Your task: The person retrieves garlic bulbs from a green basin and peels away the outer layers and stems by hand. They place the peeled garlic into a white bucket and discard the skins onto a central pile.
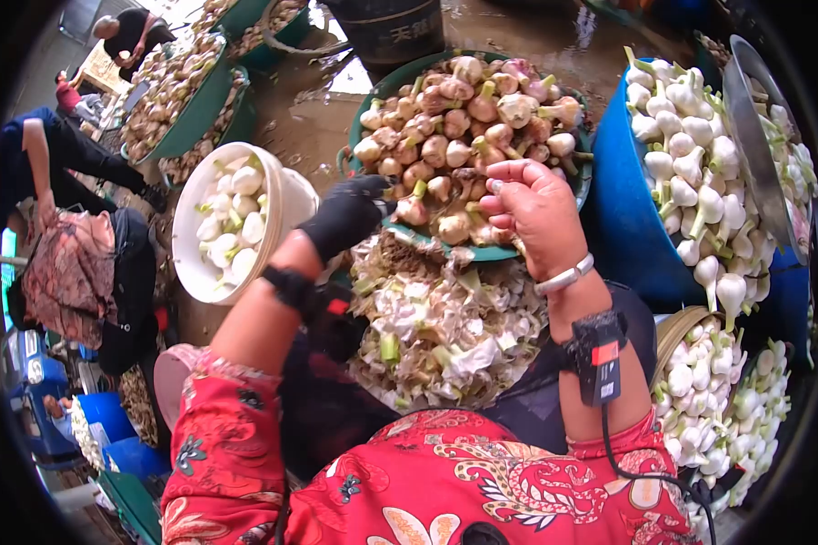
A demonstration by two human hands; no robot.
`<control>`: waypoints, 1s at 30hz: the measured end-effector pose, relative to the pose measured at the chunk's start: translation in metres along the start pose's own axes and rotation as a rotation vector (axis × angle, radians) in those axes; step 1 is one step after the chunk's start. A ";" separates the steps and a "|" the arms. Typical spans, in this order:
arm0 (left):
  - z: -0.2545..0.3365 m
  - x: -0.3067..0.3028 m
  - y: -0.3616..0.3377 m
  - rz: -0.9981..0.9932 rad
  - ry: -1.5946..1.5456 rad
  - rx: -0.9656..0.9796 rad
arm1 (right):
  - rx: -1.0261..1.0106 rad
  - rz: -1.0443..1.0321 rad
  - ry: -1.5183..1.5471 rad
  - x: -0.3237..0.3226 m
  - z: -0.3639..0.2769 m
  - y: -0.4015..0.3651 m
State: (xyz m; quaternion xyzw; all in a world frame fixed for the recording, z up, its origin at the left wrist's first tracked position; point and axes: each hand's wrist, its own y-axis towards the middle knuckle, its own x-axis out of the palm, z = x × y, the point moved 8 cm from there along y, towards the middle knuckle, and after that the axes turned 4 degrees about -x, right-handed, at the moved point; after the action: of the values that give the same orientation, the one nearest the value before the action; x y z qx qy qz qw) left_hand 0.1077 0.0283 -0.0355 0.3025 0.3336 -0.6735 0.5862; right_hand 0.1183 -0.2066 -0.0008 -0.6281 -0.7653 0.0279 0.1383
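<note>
My left hand [350, 213], in a black glove, is over the near left rim of a green basin [583, 173] heaped with unpeeled garlic bulbs [454, 123]. Its fingers are curled together; whatever may be between them is too small to make out. My right hand [541, 213], bare with a bracelet, hovers above the basin's near right side, fingers bent and apart, with nothing visible in them. A bulb with a green stem [412, 209] lies between the hands. Below the basin, loose peelings [445, 327] are piled between my legs.
A white bucket [184, 227] of peeled garlic stands at left. At right, a blue tub [613, 173] holds peeled bulbs, with more in a basket [668, 341] below. A black bucket [391, 32] stands behind the basin. Other people are at the far left.
</note>
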 end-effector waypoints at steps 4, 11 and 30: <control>-0.057 0.106 0.074 -0.110 0.110 -0.192 | -0.045 0.081 0.058 -0.007 -0.015 0.002; -0.092 0.136 0.085 -0.152 0.190 -0.392 | -0.060 0.022 -0.052 -0.010 -0.021 0.001; 0.067 -0.017 -0.034 0.036 -0.805 -0.005 | -0.108 -0.364 0.155 0.061 0.017 -0.013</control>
State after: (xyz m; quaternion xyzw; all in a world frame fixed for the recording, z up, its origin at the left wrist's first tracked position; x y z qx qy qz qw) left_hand 0.0749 -0.0125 0.0212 0.0191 0.0737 -0.7272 0.6822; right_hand 0.0915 -0.1479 -0.0039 -0.4861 -0.8536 -0.0869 0.1656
